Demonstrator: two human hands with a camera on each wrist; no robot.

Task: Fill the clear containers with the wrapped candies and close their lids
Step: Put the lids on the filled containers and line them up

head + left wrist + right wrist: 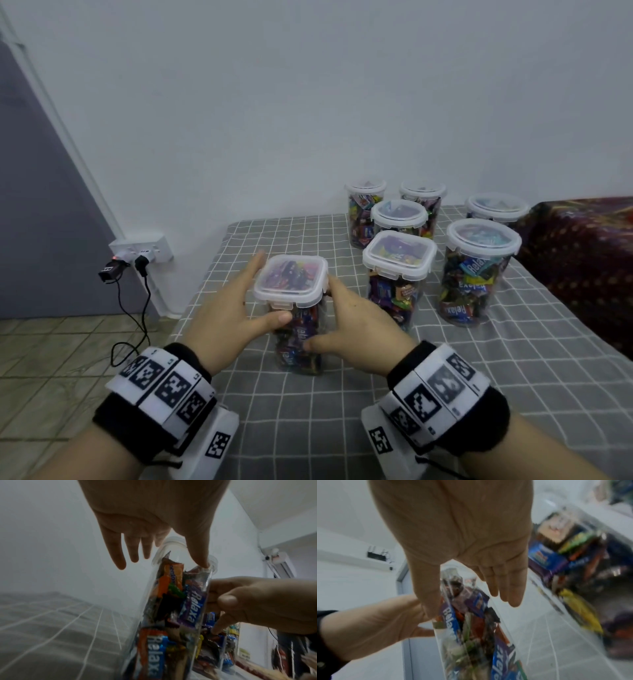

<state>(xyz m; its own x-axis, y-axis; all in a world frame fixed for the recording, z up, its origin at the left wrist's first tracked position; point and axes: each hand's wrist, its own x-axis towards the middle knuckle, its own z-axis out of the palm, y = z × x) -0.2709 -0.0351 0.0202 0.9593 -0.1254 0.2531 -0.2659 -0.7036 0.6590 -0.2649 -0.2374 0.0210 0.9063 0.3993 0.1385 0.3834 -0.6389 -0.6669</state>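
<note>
Right hand (453, 534) extended, fingers straight, thumb against clear container (471, 635) of wrapped candies (450, 619). Left hand (376, 626) touching container from opposite side. Second filled container (573, 574) at right, blurred. Checked grey cloth (539, 635) beneath.

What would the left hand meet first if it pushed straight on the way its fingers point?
Probably nothing: the left hand lies along the near square container, fingers pointing toward the back wall; only checked cloth lies ahead.

Grey checked cloth (445, 394) covers the surface. Wall socket (142, 248) at left, two plugs in, black cables (132, 329) trailing to tiled floor (51, 359). Dark red patterned fabric (582, 260) at right.
</note>
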